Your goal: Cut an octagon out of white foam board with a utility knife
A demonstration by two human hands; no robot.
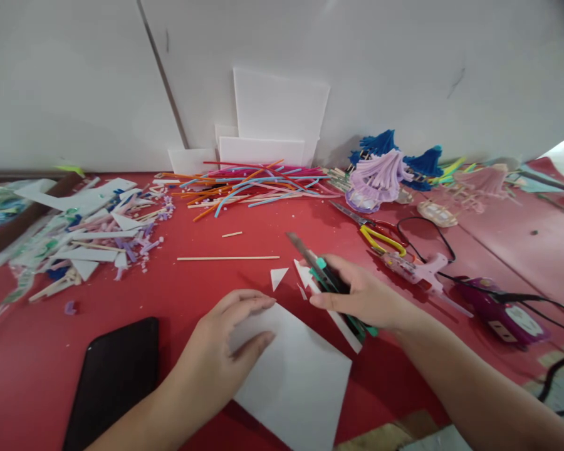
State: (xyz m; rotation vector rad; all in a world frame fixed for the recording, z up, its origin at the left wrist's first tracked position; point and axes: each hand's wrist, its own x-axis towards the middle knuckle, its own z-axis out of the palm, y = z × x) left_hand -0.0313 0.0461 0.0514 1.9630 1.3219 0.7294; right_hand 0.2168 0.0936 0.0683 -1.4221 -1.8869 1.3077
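Observation:
My left hand [232, 344] grips the upper left edge of a white foam board [305, 376], its thumb on top and its fingers curled at the edge. The board lies tilted over the red table, near the front. In my right hand [361, 291] is a black and green utility knife [331, 275], its blade out and pointing up and left. Beneath the knife a narrow white strip [350, 337] lies beside the board. A small white triangular offcut [278, 277] rests just beyond the board, with a thin wooden stick [228, 258] farther left.
Coloured pipe cleaners [258, 185] lie along the back, before leaning white boards [279, 103]. Scraps [98, 232] and a black phone [117, 369] are on the left. Right are pliers [380, 238], a glue gun [418, 269], a purple power strip [502, 313] and fuzzy crafted pieces [378, 178].

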